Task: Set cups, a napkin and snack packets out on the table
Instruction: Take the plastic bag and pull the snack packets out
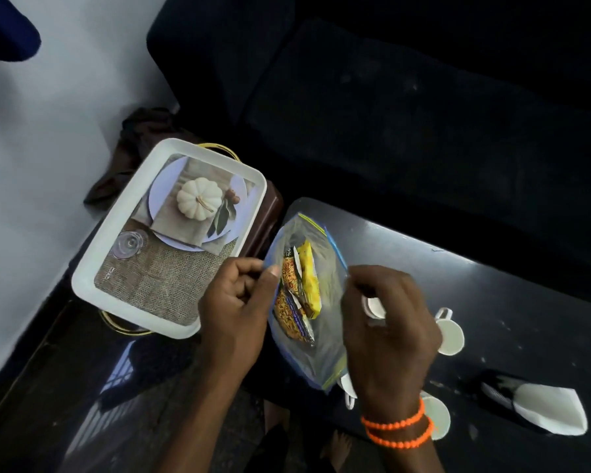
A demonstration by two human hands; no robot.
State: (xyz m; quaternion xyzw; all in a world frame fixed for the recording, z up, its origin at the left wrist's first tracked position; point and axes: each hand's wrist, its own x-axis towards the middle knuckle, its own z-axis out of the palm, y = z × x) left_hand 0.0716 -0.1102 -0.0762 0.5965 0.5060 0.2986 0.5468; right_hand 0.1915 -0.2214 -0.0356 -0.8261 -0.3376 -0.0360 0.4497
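A clear zip bag [321,356] with a blue and yellow seal hangs between my hands above the dark table [512,302]. Inside it lie a yellow snack packet [310,278] and two orange and black snack packets [292,310]. My left hand [236,305] pinches the bag's left edge and my right hand [386,322] pinches its right edge, holding the mouth apart. White cups stand on the table: one [449,331] right of my right hand, another [435,416] by my wrist, a third [376,307] partly hidden behind my fingers. A folded white napkin [550,409] lies at the right.
A white tray [123,220] printed with a pumpkin picture rests on a brown stand at the left, with gold handles showing under it. A brown cloth [130,155] lies behind the tray. A dark sofa [423,97] fills the back.
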